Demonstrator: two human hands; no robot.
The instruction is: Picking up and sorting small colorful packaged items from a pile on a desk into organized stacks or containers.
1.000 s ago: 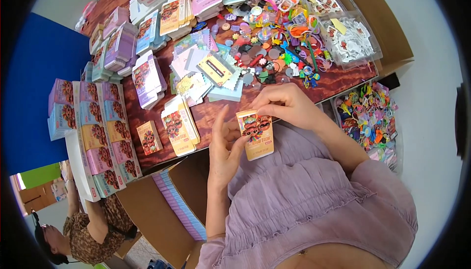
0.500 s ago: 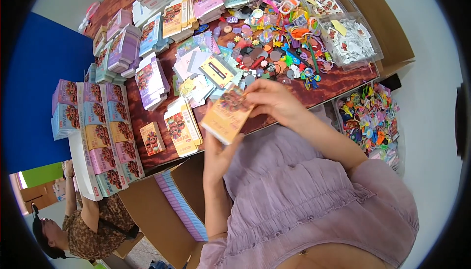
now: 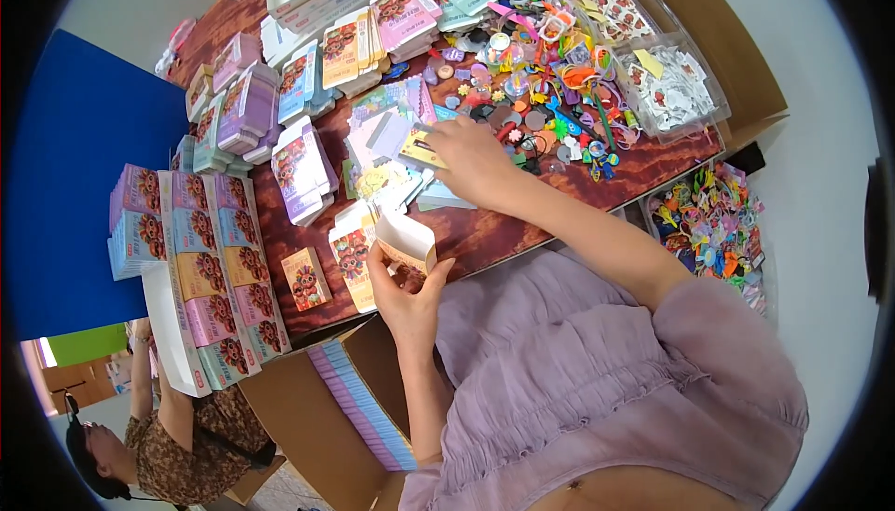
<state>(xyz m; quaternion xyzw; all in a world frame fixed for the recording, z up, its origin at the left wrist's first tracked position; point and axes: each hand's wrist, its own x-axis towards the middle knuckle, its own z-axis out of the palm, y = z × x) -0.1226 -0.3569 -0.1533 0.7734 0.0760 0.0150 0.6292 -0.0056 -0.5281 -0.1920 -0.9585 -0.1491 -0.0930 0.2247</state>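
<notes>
My left hand [image 3: 407, 301] grips a small orange carton [image 3: 403, 255] by its sides. The carton stands upright with its top open and its white inside showing. Over the pile of loose cards [image 3: 378, 175], my right hand [image 3: 477, 164] has its fingers closed at the right end of a yellow card [image 3: 417, 147]; its fingertips are partly hidden. Just left of the open carton lies a stack of flat orange cartons [image 3: 351, 252]. Beside that stack is a small filled-out orange box [image 3: 306, 278].
Small colourful trinkets [image 3: 531, 91] spread right of the cards. Clear trays [image 3: 667, 82] of stickers stand far right. Stacked flat cartons [image 3: 303, 171] and rows of boxes [image 3: 219, 273] line the left. A cardboard box [image 3: 308, 427] stands below; a co-worker [image 3: 186, 436] is at lower left.
My right hand has left the orange carton and reached up-left to the yellow card. The carton, now open at the top, has been turned upright and lowered in my left hand.
</notes>
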